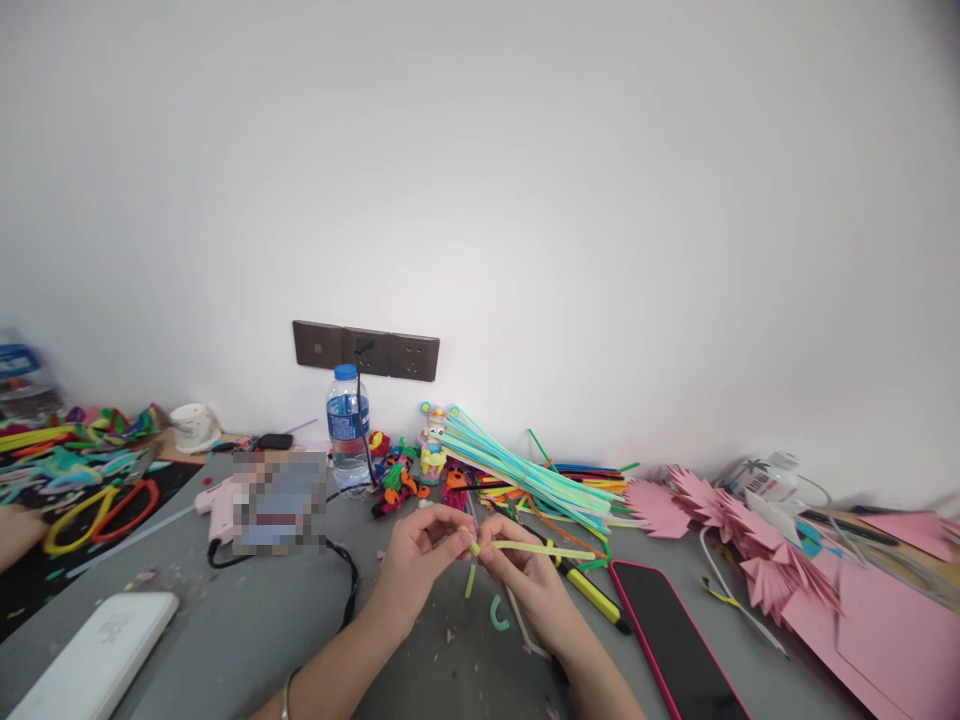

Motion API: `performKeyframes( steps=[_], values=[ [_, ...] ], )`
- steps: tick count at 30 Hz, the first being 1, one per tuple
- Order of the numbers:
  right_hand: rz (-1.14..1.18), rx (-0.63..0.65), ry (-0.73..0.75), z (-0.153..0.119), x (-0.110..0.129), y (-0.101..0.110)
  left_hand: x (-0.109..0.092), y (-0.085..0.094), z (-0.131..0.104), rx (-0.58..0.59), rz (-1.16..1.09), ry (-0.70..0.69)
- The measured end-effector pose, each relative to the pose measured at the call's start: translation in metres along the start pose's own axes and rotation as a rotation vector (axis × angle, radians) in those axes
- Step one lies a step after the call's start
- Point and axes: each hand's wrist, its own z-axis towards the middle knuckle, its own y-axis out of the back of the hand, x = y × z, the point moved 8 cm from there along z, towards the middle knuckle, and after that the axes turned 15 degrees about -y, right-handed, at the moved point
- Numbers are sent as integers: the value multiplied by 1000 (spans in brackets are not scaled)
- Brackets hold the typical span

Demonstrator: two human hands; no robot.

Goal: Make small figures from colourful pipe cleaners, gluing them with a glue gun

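My left hand (421, 562) and my right hand (531, 578) meet above the grey mat, fingertips pinched close together. Between them is a pale yellow pipe cleaner (551, 550); its long end sticks out to the right past my right hand. A short yellow piece (470, 581) shows just below my fingertips; whether it joins the held stem I cannot tell. On the mat under my hands lies a small curved green piece (498, 613). A yellow highlighter pen (594, 594) rests right of my right hand. My fingers partly hide the worked spot.
Behind my hands lie a bundle of blue-green pipe cleaners (525, 472) and a water bottle (348, 428). A phone (679, 640) and folded pink paper (791, 570) are at right. Scissors (101, 517), a white power bank (97, 655) and another person's hand (19, 535) are at left.
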Motion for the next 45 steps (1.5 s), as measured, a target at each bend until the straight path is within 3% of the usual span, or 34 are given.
performKeyframes(
  steps=[7,10,15,19,22,28,36,40,45],
  values=[
    [30,30,-42,3,-9,0,5,0,3,-18,-116,49],
    [31,-60,-10,6,-10,11,10,-3,3,32,-101,94],
    [-13,-261,53,7,-10,32,27,-14,-6,238,86,215],
    [-91,-330,54,9,-12,34,21,-9,-5,225,207,207],
    [-141,-331,72,10,-13,30,13,-4,-1,168,179,175],
    [-225,-308,93,9,-15,23,17,-4,-3,103,35,233],
    [-87,-285,176,7,-2,25,15,-7,-4,115,-20,278],
    [69,-266,108,9,-13,35,13,-10,-4,170,-27,291],
    [181,-186,79,11,-23,35,15,-16,-8,335,42,299]
  ],
)
